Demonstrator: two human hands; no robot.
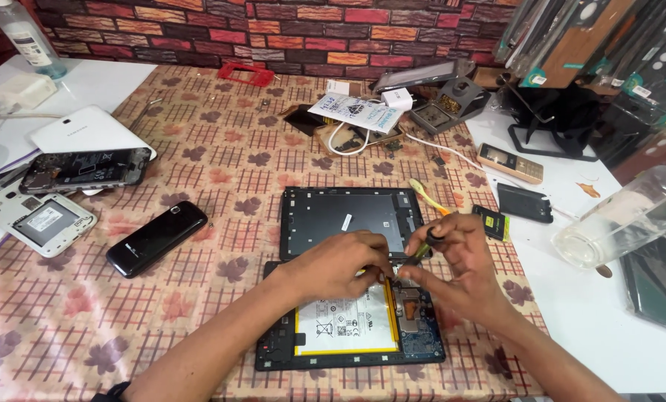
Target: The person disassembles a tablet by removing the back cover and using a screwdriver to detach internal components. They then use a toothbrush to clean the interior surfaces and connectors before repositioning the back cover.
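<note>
Your left hand point(340, 264) presses flat on the opened tablet point(348, 327), steadying it on the tabletop point(221, 149); your right hand point(452, 260) grips a screwdriver point(422, 249), tip down for control.

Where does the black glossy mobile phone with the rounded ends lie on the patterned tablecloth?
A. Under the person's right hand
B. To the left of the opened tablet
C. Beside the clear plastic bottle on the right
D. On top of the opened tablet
B: the black glossy mobile phone lies alone on the patterned tablecloth, left of the opened tablet.
</note>
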